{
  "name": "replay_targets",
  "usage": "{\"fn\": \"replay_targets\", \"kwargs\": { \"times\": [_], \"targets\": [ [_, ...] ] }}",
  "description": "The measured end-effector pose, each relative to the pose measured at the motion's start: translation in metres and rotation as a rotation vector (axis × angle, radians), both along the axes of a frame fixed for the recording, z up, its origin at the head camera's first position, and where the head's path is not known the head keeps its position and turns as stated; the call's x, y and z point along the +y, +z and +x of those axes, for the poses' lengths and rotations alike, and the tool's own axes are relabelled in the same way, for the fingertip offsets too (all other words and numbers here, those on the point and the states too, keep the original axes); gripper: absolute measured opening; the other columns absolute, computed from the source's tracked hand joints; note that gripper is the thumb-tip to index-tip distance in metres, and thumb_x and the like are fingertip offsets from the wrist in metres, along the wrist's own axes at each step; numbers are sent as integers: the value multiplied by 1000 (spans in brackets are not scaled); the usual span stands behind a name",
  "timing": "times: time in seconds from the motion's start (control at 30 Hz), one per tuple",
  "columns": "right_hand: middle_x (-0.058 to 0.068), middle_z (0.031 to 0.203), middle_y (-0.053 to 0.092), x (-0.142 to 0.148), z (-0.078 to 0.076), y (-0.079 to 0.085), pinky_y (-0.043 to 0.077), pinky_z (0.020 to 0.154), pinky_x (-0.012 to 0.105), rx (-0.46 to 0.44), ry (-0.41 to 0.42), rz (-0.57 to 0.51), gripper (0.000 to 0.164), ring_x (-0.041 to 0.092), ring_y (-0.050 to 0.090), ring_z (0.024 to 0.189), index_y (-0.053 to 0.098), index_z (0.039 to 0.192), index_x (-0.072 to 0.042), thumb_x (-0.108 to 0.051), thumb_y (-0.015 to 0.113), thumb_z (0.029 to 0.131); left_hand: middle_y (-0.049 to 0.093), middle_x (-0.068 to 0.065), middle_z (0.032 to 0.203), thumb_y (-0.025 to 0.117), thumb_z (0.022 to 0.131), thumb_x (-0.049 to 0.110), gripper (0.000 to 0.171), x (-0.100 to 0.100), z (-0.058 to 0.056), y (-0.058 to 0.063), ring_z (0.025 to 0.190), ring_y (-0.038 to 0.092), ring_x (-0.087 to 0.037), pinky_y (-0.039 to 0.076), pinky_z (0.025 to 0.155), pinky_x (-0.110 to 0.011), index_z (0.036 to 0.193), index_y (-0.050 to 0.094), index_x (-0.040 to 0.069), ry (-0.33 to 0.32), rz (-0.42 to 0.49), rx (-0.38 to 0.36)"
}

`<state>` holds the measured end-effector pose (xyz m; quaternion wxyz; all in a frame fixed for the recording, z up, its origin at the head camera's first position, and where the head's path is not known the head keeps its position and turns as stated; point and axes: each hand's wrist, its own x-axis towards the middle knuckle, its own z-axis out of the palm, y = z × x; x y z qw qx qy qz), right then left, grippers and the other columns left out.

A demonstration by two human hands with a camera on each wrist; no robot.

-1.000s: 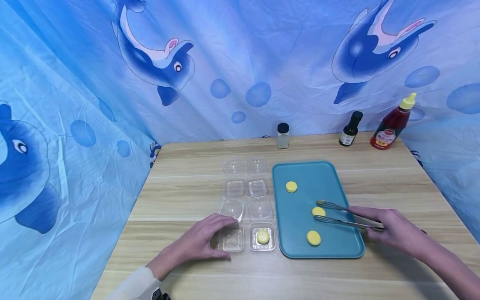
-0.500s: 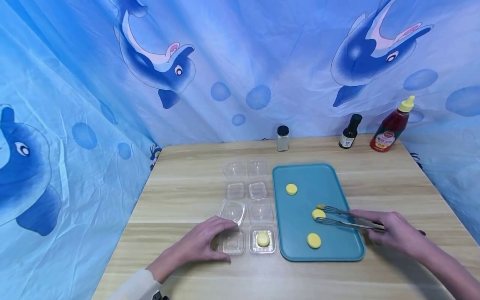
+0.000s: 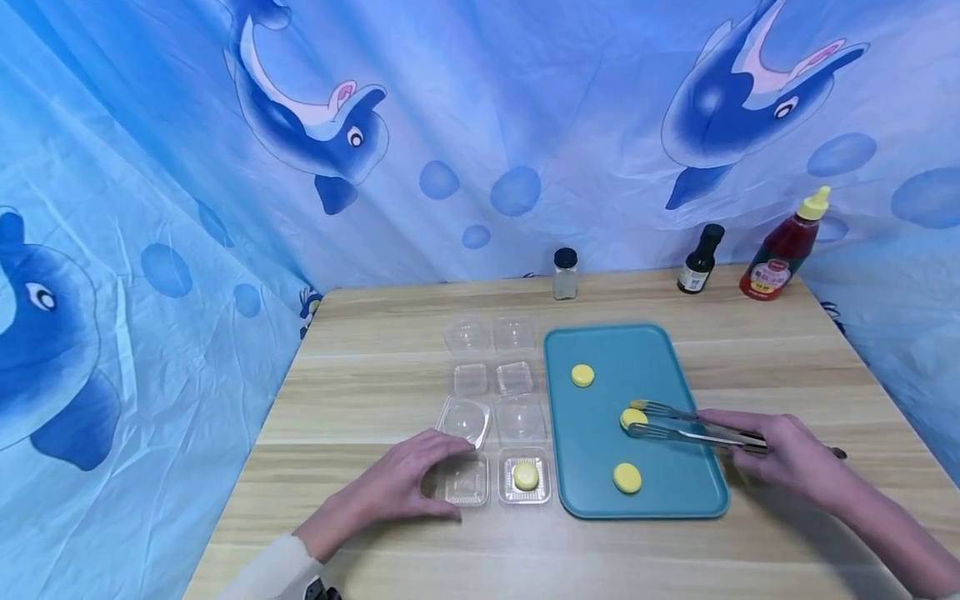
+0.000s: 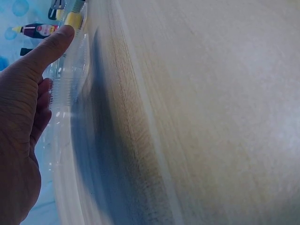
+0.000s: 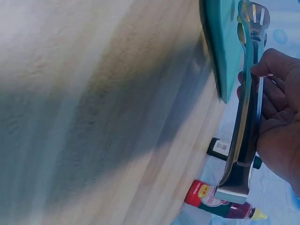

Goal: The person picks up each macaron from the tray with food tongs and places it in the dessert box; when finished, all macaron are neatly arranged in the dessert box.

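Note:
My right hand (image 3: pixel 780 450) grips metal tongs (image 5: pixel 248 108) between thumb and fingers. Their slotted tips stand on either side of a round yellow cake (image 3: pixel 633 418) on the blue-green tray (image 3: pixel 675 487). Two more yellow cakes, one far (image 3: pixel 582 375) and one near (image 3: pixel 627 477), lie on that tray. My left hand (image 3: pixel 408 479), thumb and fingers spread apart, is beside a clear plastic box base (image 3: pixel 467 481); its fingertips are right at the edge of a domed lid (image 3: pixel 463 421). To the right, another clear box (image 3: pixel 524 496) holds one yellow cake (image 3: pixel 526 476).
Behind these boxes lie more clear bases (image 3: pixel 470 379) and domed lids (image 3: pixel 513 333). At the table's back edge stand a black-capped jar (image 3: pixel 566 275), a small dark bottle (image 3: pixel 697 262) and a red sauce bottle (image 3: pixel 780 250). A dolphin-print curtain (image 3: pixel 480 125) hangs behind the table.
The tongs' tips have drawn closer together around the middle cake, which has shifted slightly left on the tray. My left hand stays in place.

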<state>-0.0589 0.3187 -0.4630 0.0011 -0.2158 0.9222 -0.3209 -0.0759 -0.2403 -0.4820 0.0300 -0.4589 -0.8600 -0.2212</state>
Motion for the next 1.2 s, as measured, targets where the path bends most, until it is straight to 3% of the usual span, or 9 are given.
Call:
{"fn": "replay_targets", "kwargs": {
  "times": [0.37, 0.53, 0.63, 0.77, 0.87, 1.0, 1.1, 1.2],
  "targets": [
    [13, 125, 76, -31, -11, 13, 56, 63, 23, 19, 79, -3, 66, 4, 61, 86, 72, 138, -9, 14, 82, 77, 65, 3, 143, 95, 73, 54, 90, -1, 3, 0, 131, 60, -16, 53, 111, -43, 146, 61, 13, 16, -9, -10],
    [14, 135, 72, -55, -20, 22, 54, 63, 23, -72, 162, -12, 62, 9, 63, 92, 69, 142, -10, 9, 81, 84, 65, 3, 143, 94, 75, 54, 89, -1, 3, 2, 130, 60, -16, 53, 111, -42, 146, 61, 12, 14, -11, -17],
    [12, 140, 69, -74, -23, 28, 64, 76, 31, -120, 208, -11, 61, 16, 69, 107, 67, 144, -12, 7, 79, 88, 64, 4, 144, 94, 75, 54, 89, 0, 2, 3, 131, 60, -15, 52, 112, -41, 146, 61, 12, 18, -19, -25],
    [6, 140, 70, -102, -26, 30, 64, 90, 43, -119, 294, -30, 60, 26, 69, 122, 68, 143, -12, 8, 78, 88, 64, 3, 144, 93, 75, 56, 89, 0, 2, 3, 131, 60, -16, 52, 112, -43, 146, 60, 12, 19, -26, -18],
    [5, 141, 69, -123, -27, 32, 63, 72, 29, -140, 350, -61, 60, 20, 70, 114, 69, 143, -12, 9, 77, 88, 65, 2, 143, 92, 75, 57, 90, 0, 1, 3, 130, 61, -18, 53, 111, -45, 146, 60, 12, 12, -22, -8],
    [5, 140, 69, -150, -28, 33, 47, 49, 20, -167, 393, -82, 59, 9, 67, 93, 69, 143, -13, 9, 76, 88, 64, 3, 144, 94, 74, 54, 90, 1, 0, 3, 131, 60, -17, 52, 112, -43, 146, 60, 12, 13, -18, -25],
    [6, 140, 70, -167, -29, 32, 42, 45, 18, -160, 428, -96, 60, -1, 54, 66, 69, 142, -14, 11, 74, 88, 64, 4, 144, 96, 72, 53, 91, 1, -1, 3, 132, 60, -16, 51, 113, -42, 146, 60, 13, 20, -16, -45],
    [8, 138, 71, -182, -30, 29, 43, 45, 17, -115, 474, -114, 60, -2, 41, 57, 70, 141, -12, 12, 73, 87, 64, 3, 144, 96, 72, 53, 92, 1, -1, 3, 131, 60, -16, 52, 112, -42, 146, 60, 13, 22, -13, -57]
  ]
}}
